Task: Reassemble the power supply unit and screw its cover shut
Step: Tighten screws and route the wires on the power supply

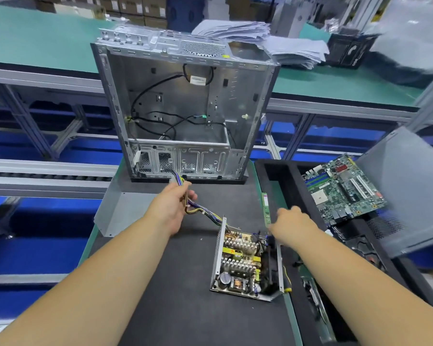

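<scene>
While your left hand [171, 208] curls round the power supply's wire harness [200, 208] and lifts the bundle clear of the dark mat [180, 283], the open power supply unit [245, 263] sits just right of centre on that mat, its heatsinks, capacitor and transformer all bare to the camera. Your right hand [291, 222] reaches over the unit's far right corner, next to a narrow green memory stick [265, 208]; whether its fingers are closed on anything, I cannot tell from here. You look early in the job: cables being tidied, no lid on yet. That bent grey metal panel [118, 213] lying off to the left may well be the cover, though I would not swear to it. Next you need the harness routed out through its wall so no wire gets pinched, then the lid seated square before any screw goes in. Behind stands the stripped computer case [183, 106], and a motherboard [342, 189] rests in the tray [272, 171] on your right.
</scene>
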{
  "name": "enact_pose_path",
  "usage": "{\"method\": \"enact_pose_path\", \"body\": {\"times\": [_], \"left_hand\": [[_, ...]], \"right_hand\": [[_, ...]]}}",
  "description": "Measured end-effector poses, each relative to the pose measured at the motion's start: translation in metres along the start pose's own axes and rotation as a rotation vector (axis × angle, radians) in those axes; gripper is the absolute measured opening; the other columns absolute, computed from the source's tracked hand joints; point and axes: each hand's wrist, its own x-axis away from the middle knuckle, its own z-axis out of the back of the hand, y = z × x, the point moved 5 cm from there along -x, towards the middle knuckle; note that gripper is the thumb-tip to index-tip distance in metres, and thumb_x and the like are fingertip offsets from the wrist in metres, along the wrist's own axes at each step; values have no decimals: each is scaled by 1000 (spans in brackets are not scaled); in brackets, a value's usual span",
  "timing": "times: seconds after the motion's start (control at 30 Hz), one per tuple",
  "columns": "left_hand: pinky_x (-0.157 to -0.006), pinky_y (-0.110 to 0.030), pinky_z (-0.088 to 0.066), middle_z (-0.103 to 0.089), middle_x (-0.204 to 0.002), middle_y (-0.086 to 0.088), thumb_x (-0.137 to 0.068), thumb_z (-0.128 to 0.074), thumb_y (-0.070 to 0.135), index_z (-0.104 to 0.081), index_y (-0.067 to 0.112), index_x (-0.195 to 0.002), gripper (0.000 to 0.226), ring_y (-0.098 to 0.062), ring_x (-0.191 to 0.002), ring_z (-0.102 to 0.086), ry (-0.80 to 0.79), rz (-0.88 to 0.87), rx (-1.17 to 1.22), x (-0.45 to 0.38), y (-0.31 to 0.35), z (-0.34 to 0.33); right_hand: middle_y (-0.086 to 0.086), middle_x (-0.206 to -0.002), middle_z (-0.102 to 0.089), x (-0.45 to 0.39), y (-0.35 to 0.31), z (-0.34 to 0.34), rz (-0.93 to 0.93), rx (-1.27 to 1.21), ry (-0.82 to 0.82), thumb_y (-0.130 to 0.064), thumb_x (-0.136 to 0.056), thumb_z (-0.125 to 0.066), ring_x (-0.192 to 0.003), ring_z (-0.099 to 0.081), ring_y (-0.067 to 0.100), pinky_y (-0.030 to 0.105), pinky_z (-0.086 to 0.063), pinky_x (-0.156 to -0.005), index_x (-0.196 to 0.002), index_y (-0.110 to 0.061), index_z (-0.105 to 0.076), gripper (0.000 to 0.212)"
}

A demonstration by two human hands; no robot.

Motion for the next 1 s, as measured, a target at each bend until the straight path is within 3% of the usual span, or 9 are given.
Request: {"method": "enact_pose_path", "body": {"times": [0.07,0.17,0.33,0.4,0.53,0.67,0.77,0.87,1.0], "left_hand": [[-59,-24,-42,-60,-70,1,-102,-48,15,-56,15,-88,16,-13,-72,-61,3,-17,-28,1,8,0],[-55,-22,-52,-62,-78,-4,-101,-52,15,-53,14,-94,7,-14,-70,-65,33,-15,-19,8,16,5],[-62,-26,-55,-63,-76,-6,-101,-52,15,-57,9,-102,8,-18,-69,-67,59,-70,-126,17,29,22],[-67,-28,-56,-63,-73,-5,-100,-53,16,-56,9,-96,9,-19,-68,-67,78,-78,-158,21,35,32],[-68,-28,-54,-63,-65,-3,-100,-54,18,-54,11,-82,19,-15,-62,-67,174,-17,-135,25,37,61],[-67,-27,-50,-64,-80,-5,-101,-50,21,-53,13,-82,21,-18,-76,-66,240,104,-65,32,25,87],[-80,-28,-51,-70,-87,-5,-100,-51,20,-56,13,-86,17,-16,-82,-67,217,120,-58,40,17,95],[-97,-29,-46,-74,-87,-3,-97,-56,20,-66,13,-84,18,-14,-91,-67,202,102,6,50,22,101],[-104,-31,-42,-71,-107,-7,-96,-58,24,-69,9,-91,19,-20,-109,-61,192,87,209,64,33,109]], "right_hand": [[16,-126,-58,5,-3,-7,89,75,-157,-19,-97,-49,-114,-57,34,38,-46,-87,-128,-7,-56,34],[18,-125,-61,9,-11,-11,119,102,-245,0,-94,-51,-114,-59,34,39,-48,-91,-126,-2,-60,33],[12,-112,-68,-3,-19,-17,239,319,-142,-2,-90,-58,-104,-63,29,33,-46,-77,-111,-6,-69,24],[10,-112,-68,-9,-26,-14,231,268,-96,-4,-91,-59,-103,-63,28,32,-43,-72,-113,-7,-68,24],[11,-116,-66,-16,-41,-11,199,100,-48,-10,-89,-62,-107,-61,30,34,-48,-81,-120,-9,-65,32],[11,-119,-66,-19,-47,-10,144,71,-110,-6,-88,-61,-108,-61,30,36,-51,-88,-120,-9,-66,33],[13,-129,-60,-20,-54,0,94,-53,-162,-18,-97,-52,-115,-58,31,38,-48,-90,-132,-7,-58,37],[14,-144,-46,-24,-58,21,25,-215,-11,-44,-103,-34,-128,-48,33,40,-43,-99,-142,-7,-42,54],[13,-129,-55,-27,-93,52,121,-370,149,-48,-98,-42,-114,-55,33,37,-46,-88,-130,-10,-50,50]]}}
